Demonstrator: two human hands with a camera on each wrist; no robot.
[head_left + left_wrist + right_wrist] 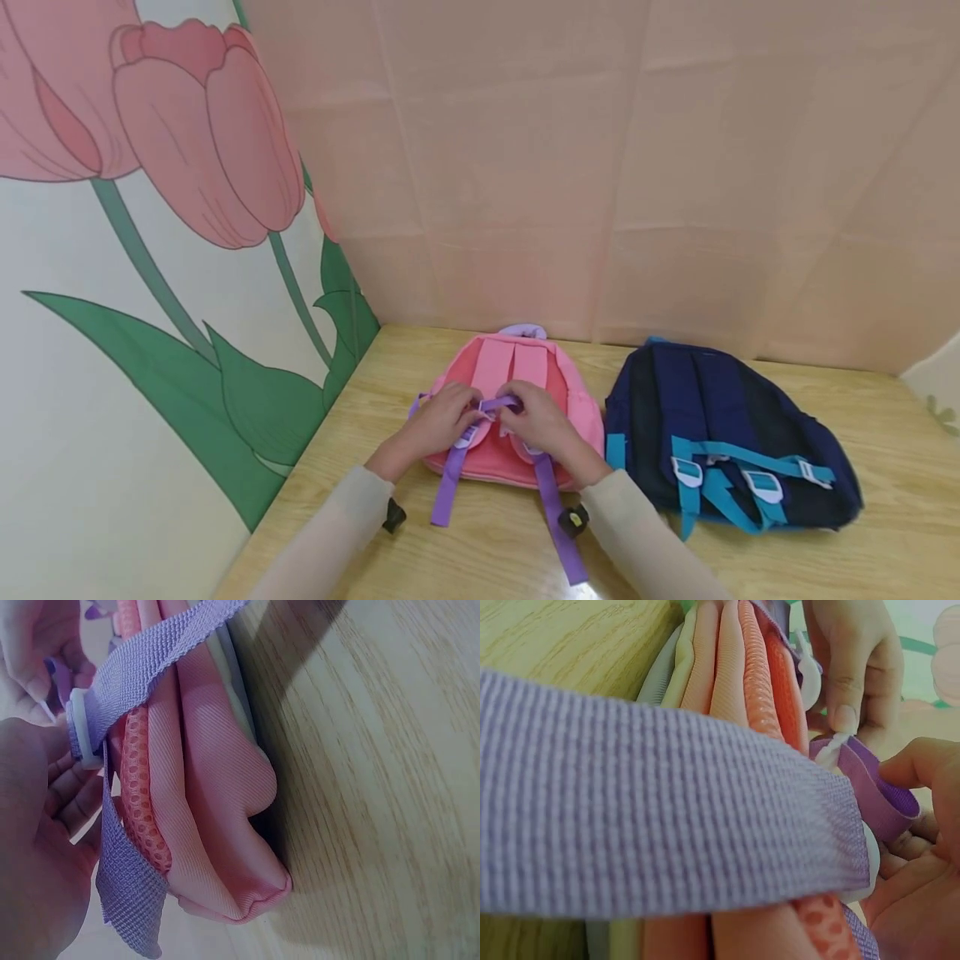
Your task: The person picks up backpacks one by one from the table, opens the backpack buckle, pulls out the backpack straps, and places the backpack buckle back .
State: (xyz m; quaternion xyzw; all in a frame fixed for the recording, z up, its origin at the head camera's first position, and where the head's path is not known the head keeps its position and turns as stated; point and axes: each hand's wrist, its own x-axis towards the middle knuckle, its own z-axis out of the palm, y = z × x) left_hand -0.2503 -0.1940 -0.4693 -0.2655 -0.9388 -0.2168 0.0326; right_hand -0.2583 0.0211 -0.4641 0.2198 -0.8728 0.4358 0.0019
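Observation:
A pink backpack [588,414] lies on the table with its shoulder straps facing up. Over its middle, both hands hold a narrow purple strap [498,403]. My left hand [447,415] pinches a small white clip [831,752] at the strap's end. My right hand [542,418] has the looped purple strap between thumb and fingers. Whether two clip halves are joined is hidden by the fingers. Beside the left hand sits a white strap adjuster [86,727] with purple webbing [142,664] through it. Two purple strap tails [555,517] hang toward the front.
A navy backpack [738,408] with turquoise straps [750,454] lies just right of the pink one. Behind the wooden table [427,562] hangs a pinkish cloth [510,167]. On the left stands a wall with painted tulips [195,125].

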